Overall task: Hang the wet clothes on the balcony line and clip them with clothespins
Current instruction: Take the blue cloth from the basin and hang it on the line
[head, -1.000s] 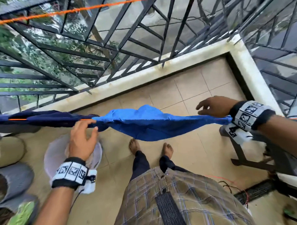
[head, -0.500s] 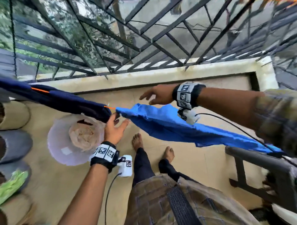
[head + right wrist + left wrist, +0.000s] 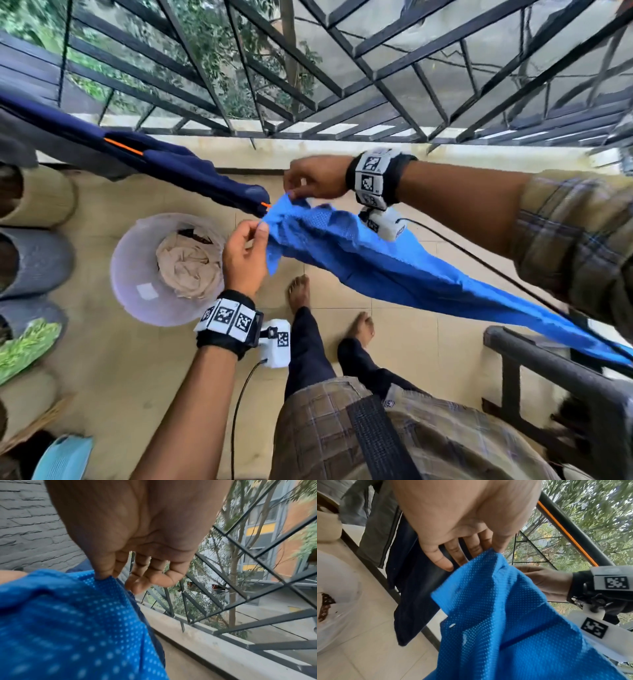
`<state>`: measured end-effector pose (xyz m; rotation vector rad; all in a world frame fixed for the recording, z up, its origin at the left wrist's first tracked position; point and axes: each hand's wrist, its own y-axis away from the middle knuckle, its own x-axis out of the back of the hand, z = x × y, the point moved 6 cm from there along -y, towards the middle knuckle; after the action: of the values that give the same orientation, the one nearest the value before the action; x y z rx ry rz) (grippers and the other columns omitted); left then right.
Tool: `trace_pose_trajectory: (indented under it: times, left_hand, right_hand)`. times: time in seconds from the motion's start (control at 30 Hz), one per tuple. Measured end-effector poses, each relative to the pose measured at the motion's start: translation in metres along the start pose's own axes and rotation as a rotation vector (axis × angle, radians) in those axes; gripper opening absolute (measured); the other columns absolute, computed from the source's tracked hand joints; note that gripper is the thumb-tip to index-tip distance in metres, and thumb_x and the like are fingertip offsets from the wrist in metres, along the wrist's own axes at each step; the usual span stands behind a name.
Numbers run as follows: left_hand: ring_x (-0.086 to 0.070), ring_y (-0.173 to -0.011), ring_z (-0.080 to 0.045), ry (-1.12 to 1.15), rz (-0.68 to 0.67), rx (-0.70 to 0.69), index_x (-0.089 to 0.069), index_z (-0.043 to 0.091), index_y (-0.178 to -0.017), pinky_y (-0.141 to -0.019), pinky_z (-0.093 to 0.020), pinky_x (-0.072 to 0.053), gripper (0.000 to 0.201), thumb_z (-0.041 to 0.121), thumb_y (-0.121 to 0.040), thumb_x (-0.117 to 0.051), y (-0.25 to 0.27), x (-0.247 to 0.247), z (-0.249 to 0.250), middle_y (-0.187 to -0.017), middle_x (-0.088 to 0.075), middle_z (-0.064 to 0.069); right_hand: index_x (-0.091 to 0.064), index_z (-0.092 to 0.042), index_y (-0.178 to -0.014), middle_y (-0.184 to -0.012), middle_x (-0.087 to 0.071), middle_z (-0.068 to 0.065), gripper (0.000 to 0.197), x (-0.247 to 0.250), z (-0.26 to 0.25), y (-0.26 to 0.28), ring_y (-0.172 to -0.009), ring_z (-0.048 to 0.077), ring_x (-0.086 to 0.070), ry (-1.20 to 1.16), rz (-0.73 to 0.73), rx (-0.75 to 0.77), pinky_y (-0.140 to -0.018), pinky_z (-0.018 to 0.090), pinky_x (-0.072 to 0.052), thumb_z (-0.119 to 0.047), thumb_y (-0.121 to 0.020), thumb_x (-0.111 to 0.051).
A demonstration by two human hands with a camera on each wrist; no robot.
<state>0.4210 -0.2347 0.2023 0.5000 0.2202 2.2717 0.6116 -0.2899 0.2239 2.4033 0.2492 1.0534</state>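
Note:
A bright blue mesh garment point(image 3: 394, 263) hangs over the orange line point(image 3: 265, 205), draped from the middle down to the right. My left hand point(image 3: 255, 230) pinches its near left edge between thumb and forefinger. My right hand point(image 3: 294, 195) pinches the far left edge from above, its other fingers loosely spread. In the left wrist view the blue garment point(image 3: 513, 622) fills the lower frame under my left hand point(image 3: 494, 549), with the orange line point(image 3: 566, 534) behind. The right wrist view shows my right hand point(image 3: 107, 576) pinching the blue garment point(image 3: 72, 622). A navy garment point(image 3: 164, 164) hangs on the line to the left.
A translucent bucket point(image 3: 137, 274) holding a beige cloth point(image 3: 188, 263) stands on the tiled floor left of my feet. Several pots point(image 3: 37, 257) line the left side. A dark chair frame point(image 3: 561, 373) sits at the right. The metal balcony grille point(image 3: 342, 85) and ledge run ahead.
Both hands moved to the blue garment's left end and took hold of its edges; the right hand came from further right, and the left hand went from open below the line to a pinch.

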Motion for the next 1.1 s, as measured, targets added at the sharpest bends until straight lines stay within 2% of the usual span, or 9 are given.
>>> trace_pose_trajectory:
  times: [0.13, 0.27, 0.33, 0.53, 0.67, 0.77, 0.87, 0.97, 1.1]
  left_hand:
    - [-0.051, -0.069, 0.004, -0.064, 0.098, -0.051, -0.059, 0.020, -0.091, -0.070, -0.015, -0.043, 0.012, 0.022, -0.098, -0.049, -0.020, 0.011, 0.012, -0.084, -0.061, 0.000]
    - [-0.060, -0.074, -0.025, -0.242, -0.087, 0.054, -0.060, 0.019, -0.090, -0.074, -0.037, -0.050, 0.012, 0.030, -0.091, -0.055, -0.030, -0.004, -0.014, -0.081, -0.065, -0.007]
    - [-0.064, -0.086, -0.028, -0.316, -0.090, 0.065, -0.065, 0.016, -0.101, -0.078, -0.037, -0.050, 0.013, 0.024, -0.094, -0.058, -0.022, 0.001, -0.020, -0.091, -0.069, -0.006]
    - [-0.054, -0.109, -0.029, -0.517, 0.084, -0.223, -0.061, 0.016, -0.119, -0.097, -0.042, -0.044, 0.032, 0.016, -0.087, -0.067, 0.013, 0.020, 0.026, -0.118, -0.057, -0.010]
    - [-0.050, -0.114, -0.037, -0.718, -0.090, -0.573, -0.066, 0.014, -0.122, -0.103, -0.045, -0.040, 0.035, 0.020, -0.088, -0.064, 0.025, -0.004, 0.062, -0.124, -0.056, -0.013]
    - [-0.050, -0.118, -0.039, -0.813, -0.255, -0.710, -0.069, 0.016, -0.121, -0.101, -0.048, -0.042, 0.034, 0.027, -0.091, -0.059, 0.025, -0.031, 0.070, -0.127, -0.059, -0.013]
    - [-0.055, -0.118, -0.037, -0.868, -0.374, -0.808, -0.072, 0.018, -0.119, -0.097, -0.048, -0.043, 0.035, 0.033, -0.093, -0.054, 0.029, -0.052, 0.075, -0.124, -0.065, -0.011]
    - [-0.060, -0.107, -0.032, -0.919, -0.449, -0.769, -0.075, 0.024, -0.112, -0.090, -0.044, -0.041, 0.037, 0.041, -0.091, -0.049, 0.021, -0.057, 0.072, -0.113, -0.071, -0.005]
    - [-0.065, -0.096, -0.026, -0.851, -0.564, -0.711, -0.077, 0.020, -0.104, -0.087, -0.043, -0.045, 0.035, 0.038, -0.092, -0.050, 0.010, -0.059, 0.074, -0.101, -0.075, -0.004]
  right_hand:
    - [-0.066, -0.014, -0.113, -0.108, -0.066, 0.007, 0.022, 0.027, -0.004, -0.014, -0.089, 0.022, -0.055, 0.062, 0.153, -0.033, -0.078, 0.027, -0.037, -0.021, -0.095, -0.055]
    - [-0.058, -0.026, -0.134, -0.121, -0.068, 0.007, 0.043, 0.000, 0.010, -0.013, -0.113, 0.029, -0.059, 0.144, -0.040, -0.184, -0.096, 0.030, -0.042, -0.019, -0.091, -0.057]
    - [-0.050, -0.028, -0.142, -0.129, -0.064, 0.006, 0.048, -0.002, 0.021, 0.010, -0.120, 0.029, -0.056, 0.157, -0.058, -0.238, -0.101, 0.032, -0.040, -0.028, -0.095, -0.058]
    - [-0.060, -0.029, -0.128, -0.107, -0.070, -0.004, 0.035, 0.011, 0.060, 0.175, -0.098, 0.024, -0.065, 0.051, 0.121, -0.423, -0.087, 0.034, -0.047, -0.036, -0.094, -0.060]
    - [-0.068, -0.029, -0.112, -0.087, -0.069, -0.007, 0.023, -0.021, 0.073, 0.330, -0.075, 0.016, -0.067, -0.074, 0.335, -0.622, -0.075, 0.032, -0.052, -0.035, -0.090, -0.066]
    - [-0.067, -0.035, -0.109, -0.088, -0.068, -0.016, 0.025, -0.072, 0.076, 0.425, -0.080, 0.006, -0.065, -0.169, 0.423, -0.813, -0.075, 0.030, -0.052, -0.047, -0.087, -0.065]
    - [-0.068, -0.033, -0.112, -0.100, -0.067, -0.016, 0.039, -0.123, 0.082, 0.482, -0.091, 0.004, -0.061, -0.214, 0.444, -0.867, -0.081, 0.028, -0.050, -0.061, -0.085, -0.058]
    - [-0.070, -0.034, -0.109, -0.103, -0.067, -0.018, 0.054, -0.159, 0.087, 0.503, -0.093, 0.004, -0.062, -0.310, 0.453, -0.837, -0.083, 0.030, -0.051, -0.074, -0.083, -0.045]
    - [-0.073, -0.032, -0.107, -0.100, -0.070, -0.016, 0.021, -0.183, 0.098, 0.507, -0.089, 0.008, -0.066, -0.373, 0.494, -0.832, -0.082, 0.034, -0.054, -0.033, -0.086, -0.069]
